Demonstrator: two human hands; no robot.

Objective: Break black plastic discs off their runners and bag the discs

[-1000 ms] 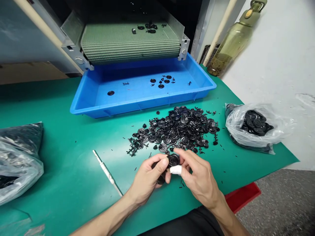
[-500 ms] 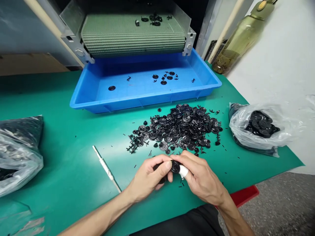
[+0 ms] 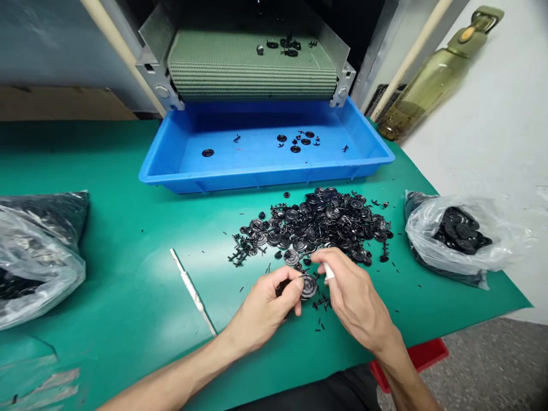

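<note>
My left hand [image 3: 268,299] pinches a round black plastic disc [image 3: 308,286] between thumb and fingers. More black pieces show in its curled palm, partly hidden. My right hand [image 3: 357,294] is just right of the disc, apart from it. Its index finger and thumb are separated, and I see nothing between them. A white wrap [image 3: 329,270] covers the thumb's tip. Right behind both hands is a pile of black discs and small branched plastic bits [image 3: 329,220]. Several branched bits [image 3: 322,302] lie on the green table below the right fingertips.
A blue tray [image 3: 265,178] with scattered black parts stands under a green conveyor belt [image 3: 252,71]. Plastic bags of black parts, a left bag [image 3: 55,262] and a right bag [image 3: 422,234], flank the pile. A white pen-like tool [image 3: 192,291] lies left. A bottle [image 3: 432,80] stands back right.
My right hand has come away from the disc, and its fingers have parted. The disc stays in my left hand, its ringed face now showing. The whole view has shifted slightly.
</note>
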